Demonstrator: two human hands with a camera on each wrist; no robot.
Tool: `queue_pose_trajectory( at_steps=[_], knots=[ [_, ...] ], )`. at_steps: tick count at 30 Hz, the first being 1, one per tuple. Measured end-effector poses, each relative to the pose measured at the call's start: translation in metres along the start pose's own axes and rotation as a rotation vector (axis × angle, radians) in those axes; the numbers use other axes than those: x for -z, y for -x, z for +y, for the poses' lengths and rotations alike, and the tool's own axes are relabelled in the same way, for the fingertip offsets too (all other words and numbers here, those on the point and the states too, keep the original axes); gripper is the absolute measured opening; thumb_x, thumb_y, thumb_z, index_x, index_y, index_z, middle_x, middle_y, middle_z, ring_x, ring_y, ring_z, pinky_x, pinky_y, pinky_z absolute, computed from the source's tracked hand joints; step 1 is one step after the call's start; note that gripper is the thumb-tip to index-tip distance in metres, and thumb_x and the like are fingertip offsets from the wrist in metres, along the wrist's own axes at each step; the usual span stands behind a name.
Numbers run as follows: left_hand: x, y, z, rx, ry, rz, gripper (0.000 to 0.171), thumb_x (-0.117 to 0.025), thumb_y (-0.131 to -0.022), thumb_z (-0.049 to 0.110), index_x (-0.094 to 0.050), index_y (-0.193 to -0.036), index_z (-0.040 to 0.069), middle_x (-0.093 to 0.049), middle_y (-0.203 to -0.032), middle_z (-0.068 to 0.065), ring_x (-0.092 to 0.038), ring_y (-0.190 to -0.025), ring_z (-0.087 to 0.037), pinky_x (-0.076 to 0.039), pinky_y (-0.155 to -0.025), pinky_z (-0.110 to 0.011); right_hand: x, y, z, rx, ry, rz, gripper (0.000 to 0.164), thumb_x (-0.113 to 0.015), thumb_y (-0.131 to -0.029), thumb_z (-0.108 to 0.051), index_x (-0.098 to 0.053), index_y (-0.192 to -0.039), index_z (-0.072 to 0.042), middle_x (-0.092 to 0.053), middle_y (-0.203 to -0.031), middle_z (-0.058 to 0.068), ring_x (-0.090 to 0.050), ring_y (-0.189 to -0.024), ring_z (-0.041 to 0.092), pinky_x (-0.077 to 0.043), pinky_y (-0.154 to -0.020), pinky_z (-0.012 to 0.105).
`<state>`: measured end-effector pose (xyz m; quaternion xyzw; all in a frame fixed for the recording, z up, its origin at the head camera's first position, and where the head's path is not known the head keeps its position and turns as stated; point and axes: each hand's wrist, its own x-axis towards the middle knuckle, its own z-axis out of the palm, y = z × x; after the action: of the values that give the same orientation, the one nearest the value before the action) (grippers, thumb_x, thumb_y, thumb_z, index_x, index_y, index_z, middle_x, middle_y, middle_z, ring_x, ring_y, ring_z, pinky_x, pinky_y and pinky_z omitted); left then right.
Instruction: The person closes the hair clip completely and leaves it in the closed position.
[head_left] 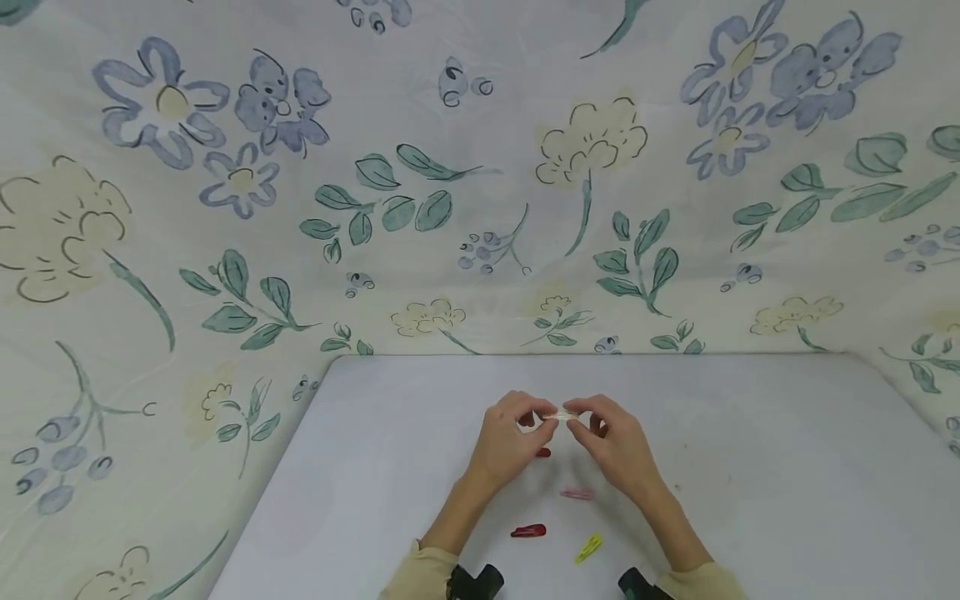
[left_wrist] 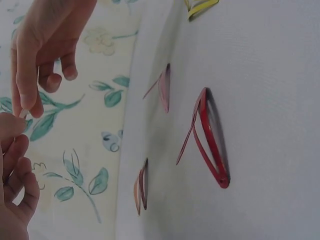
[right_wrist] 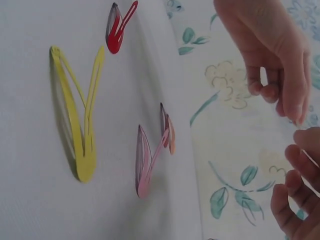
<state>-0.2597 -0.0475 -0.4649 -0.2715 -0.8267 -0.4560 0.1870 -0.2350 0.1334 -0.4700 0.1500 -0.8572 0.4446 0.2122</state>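
Note:
Over the table's far part, my left hand (head_left: 506, 437) and right hand (head_left: 617, 442) pinch a small pale hair clip (head_left: 561, 416) between thumbs and fingertips, one at each end. Fingers hide most of it; only a pale sliver (left_wrist: 24, 113) shows in the left wrist view. Below the hands lie a pink snap hair clip (head_left: 577, 493), a red hair clip (head_left: 528, 531) and a yellow hair clip (head_left: 588, 548). Another reddish hair clip (head_left: 543, 452) is partly covered by the left hand. In the right wrist view, the yellow clip (right_wrist: 82, 120) and pink clip (right_wrist: 144, 165) stand sprung apart.
The clips rest on a white table (head_left: 360, 500), its far edge meeting a flower-patterned cloth (head_left: 510, 317) that hangs behind and at the sides. Black wrist devices (head_left: 477, 582) sit near the cuffs at the bottom of the head view.

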Motion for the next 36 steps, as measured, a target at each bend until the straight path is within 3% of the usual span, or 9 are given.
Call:
queue_pose_trajectory(
  at_steps=[6, 16, 22, 31, 36],
  knots=[
    [0.001, -0.013, -0.006, -0.030, -0.077, -0.060, 0.009, -0.075, -0.085, 0.010, -0.074, -0.094, 0.009, -0.067, -0.082, 0.000, -0.057, -0.076, -0.013, -0.050, -0.068, -0.024, 0.003, -0.011, 0.002, 0.000, 0.143, -0.056, 0.022, -0.076, -0.086, -0.010, -0.072, -0.107, -0.010, -0.065, -0.090, 0.001, -0.047, -0.069, 0.010, -0.042, -0.057, 0.021],
    [-0.004, -0.028, -0.011, 0.129, -0.175, -0.294, 0.011, -0.069, -0.090, 0.018, -0.073, -0.098, 0.011, -0.064, -0.087, 0.003, -0.053, -0.082, -0.011, -0.046, -0.069, -0.022, 0.003, -0.021, 0.016, -0.038, 0.297, -0.159, 0.020, -0.078, -0.085, -0.013, -0.072, -0.104, -0.010, -0.067, -0.093, 0.002, -0.051, -0.075, 0.014, -0.047, -0.063, 0.025],
    [-0.013, -0.030, -0.018, 0.187, -0.219, -0.360, 0.009, -0.070, -0.089, 0.019, -0.072, -0.094, 0.011, -0.062, -0.084, 0.004, -0.054, -0.081, -0.011, -0.046, -0.070, -0.024, 0.000, -0.026, 0.028, -0.100, 0.336, -0.261, 0.021, -0.076, -0.086, -0.015, -0.072, -0.106, -0.009, -0.068, -0.096, 0.003, -0.053, -0.078, 0.014, -0.050, -0.070, 0.028],
    [-0.027, -0.030, -0.029, 0.179, -0.349, -0.431, 0.009, -0.074, -0.087, 0.020, -0.073, -0.091, 0.013, -0.063, -0.079, 0.006, -0.052, -0.075, -0.008, -0.045, -0.068, -0.023, -0.005, -0.032, 0.037, -0.174, 0.410, -0.412, 0.016, -0.076, -0.086, -0.015, -0.073, -0.100, -0.009, -0.066, -0.089, 0.000, -0.058, -0.081, 0.015, -0.053, -0.075, 0.035],
    [-0.033, -0.027, -0.031, 0.149, -0.403, -0.454, 0.007, -0.074, -0.086, 0.020, -0.074, -0.088, 0.014, -0.064, -0.077, 0.007, -0.053, -0.073, -0.006, -0.044, -0.070, -0.024, -0.009, -0.028, 0.041, -0.189, 0.434, -0.444, 0.012, -0.076, -0.085, -0.011, -0.073, -0.097, -0.009, -0.065, -0.087, 0.000, -0.060, -0.081, 0.015, -0.053, -0.078, 0.036]
  ],
)
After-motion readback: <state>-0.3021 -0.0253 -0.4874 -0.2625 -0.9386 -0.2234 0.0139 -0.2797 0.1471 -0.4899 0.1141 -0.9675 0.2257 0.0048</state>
